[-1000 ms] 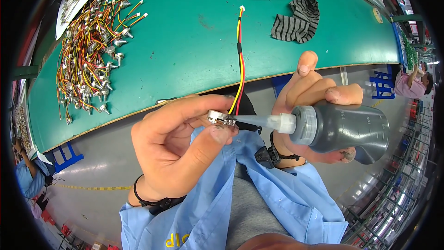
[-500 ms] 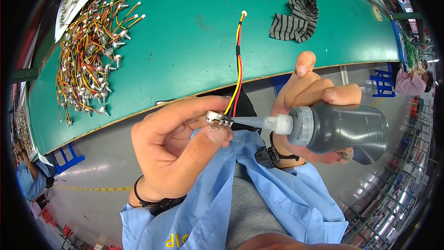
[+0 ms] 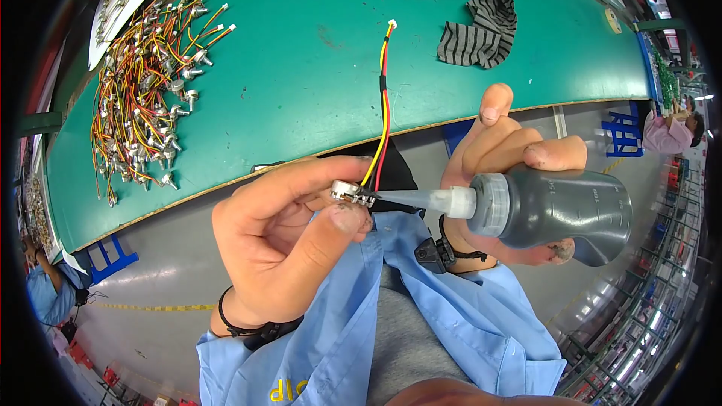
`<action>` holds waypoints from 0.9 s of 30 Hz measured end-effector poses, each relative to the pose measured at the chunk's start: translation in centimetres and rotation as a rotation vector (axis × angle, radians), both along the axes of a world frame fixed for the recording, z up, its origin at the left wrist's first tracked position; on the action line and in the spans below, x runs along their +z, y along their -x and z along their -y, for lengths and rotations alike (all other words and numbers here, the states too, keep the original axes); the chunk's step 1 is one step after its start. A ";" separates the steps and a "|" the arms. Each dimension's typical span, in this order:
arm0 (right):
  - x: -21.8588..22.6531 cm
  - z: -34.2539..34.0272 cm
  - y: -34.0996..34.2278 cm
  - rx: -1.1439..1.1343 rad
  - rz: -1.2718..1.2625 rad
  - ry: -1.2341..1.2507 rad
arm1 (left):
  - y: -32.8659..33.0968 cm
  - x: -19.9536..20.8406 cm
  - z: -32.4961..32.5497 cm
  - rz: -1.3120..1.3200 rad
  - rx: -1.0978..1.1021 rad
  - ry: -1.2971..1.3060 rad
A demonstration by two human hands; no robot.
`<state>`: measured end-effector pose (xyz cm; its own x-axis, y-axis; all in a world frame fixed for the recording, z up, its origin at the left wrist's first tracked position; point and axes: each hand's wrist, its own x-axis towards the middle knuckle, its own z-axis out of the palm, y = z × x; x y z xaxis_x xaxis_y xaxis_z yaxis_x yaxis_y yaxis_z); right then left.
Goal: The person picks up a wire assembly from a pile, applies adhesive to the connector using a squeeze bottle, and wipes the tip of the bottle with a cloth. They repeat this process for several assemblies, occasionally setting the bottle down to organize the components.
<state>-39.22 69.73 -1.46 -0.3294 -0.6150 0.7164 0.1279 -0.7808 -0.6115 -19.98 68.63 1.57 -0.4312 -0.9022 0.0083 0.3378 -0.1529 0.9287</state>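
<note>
Between thumb and forefinger, my left hand [image 3: 289, 237] pinches a small metal potentiometer [image 3: 347, 191]. Its red, yellow and black wires [image 3: 385, 105] rise from it and end in a white plug [image 3: 392, 24] over the table. My right hand [image 3: 519, 146] is closed round a translucent squeeze bottle [image 3: 568, 214] with dark contents, held on its side. The bottle's tapered nozzle [image 3: 414, 198] points left, and its tip is at the potentiometer's wire terminals. Whether liquid is coming out is too small to tell.
A heap of wired potentiometers [image 3: 147, 98] covers the left of the green table [image 3: 301, 83]. Striped grey cloths [image 3: 481, 34] lie at the far right, near a roll of tape [image 3: 613, 21]. Blue stools [image 3: 623, 134] and other people [image 3: 669, 131] are beyond the table.
My left hand and the potentiometer have shifted very slightly left, and the wires have swayed left with them. The bottle has hardly moved.
</note>
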 end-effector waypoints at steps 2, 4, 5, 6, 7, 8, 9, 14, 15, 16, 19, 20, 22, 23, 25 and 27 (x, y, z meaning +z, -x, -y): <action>0.0 0.0 0.0 0.002 0.002 -0.001 | 0.0 0.0 0.0 -0.009 -0.001 -0.002; -0.1 0.0 0.0 0.001 -0.002 0.001 | 0.0 -0.1 0.0 -0.027 -0.003 -0.006; -0.2 0.0 0.0 -0.001 -0.007 0.003 | 0.0 -0.1 0.0 -0.027 -0.002 -0.005; -0.2 0.1 0.0 -0.003 -0.012 0.004 | 0.0 -0.2 0.0 -0.030 -0.004 -0.006; -0.2 0.1 0.0 -0.003 -0.012 0.004 | 0.0 -0.2 0.0 -0.033 -0.007 -0.007; -0.3 0.1 0.1 -0.004 -0.015 0.008 | 0.0 -0.1 0.0 -0.037 -0.009 -0.008; -0.3 0.1 0.1 -0.005 -0.017 0.012 | 0.0 -0.1 0.0 -0.037 -0.010 -0.008; -0.4 0.2 0.1 0.007 -0.042 0.023 | 0.0 0.0 0.0 -0.025 -0.015 -0.024; -0.5 0.2 0.1 0.008 -0.041 0.023 | 0.0 0.0 0.0 -0.018 -0.018 -0.027; -0.5 0.2 0.1 0.006 -0.037 0.020 | 0.0 -0.1 0.0 -0.011 -0.020 -0.029; -0.6 0.1 0.2 -0.005 -0.031 0.015 | 0.1 -0.2 0.2 -0.051 -0.053 -0.055; -0.7 0.1 0.3 -0.011 -0.045 0.016 | 0.1 -0.2 0.2 -0.070 -0.068 -0.068; -0.8 0.2 0.4 -0.023 -0.071 0.021 | 0.0 -0.4 0.2 -0.053 -0.069 -0.071; -1.0 0.3 0.3 -0.022 -0.070 0.024 | 0.0 -0.6 0.2 -0.036 -0.070 -0.076; -1.3 0.7 0.0 -0.322 0.105 -0.002 | 0.1 -0.7 0.3 -0.019 -0.071 -0.076; -1.2 1.2 -0.2 -0.467 0.199 -0.012 | 0.2 -0.6 0.4 -0.080 -0.094 -0.110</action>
<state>-39.02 68.57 -2.70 -0.7005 -0.3771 0.6059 -0.1186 -0.7757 -0.6199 -20.17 68.21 0.97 -0.5155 -0.8554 -0.0507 0.3891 -0.2863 0.8756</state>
